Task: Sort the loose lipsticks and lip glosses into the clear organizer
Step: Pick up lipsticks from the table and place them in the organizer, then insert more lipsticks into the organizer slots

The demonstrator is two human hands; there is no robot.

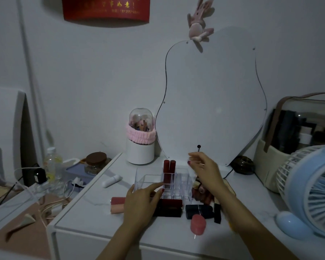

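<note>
Lipsticks [168, 208] lie crosswise just right of my left hand [141, 200], fingers slack on organizer [148, 182]; right hand [204, 169] hovers empty

Your white table [94, 220] carries the clear organizer [178, 182] and loose lipsticks [199, 211]. A blue fan [311, 190] stands at your right.

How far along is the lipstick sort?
Early. Done: two red lipsticks stand in the organizer; its other slots look empty. In hand: nothing; left hand rests at the organizer's front, right hand hovers open above it. Left: the loose lipsticks in front and beside.
</note>
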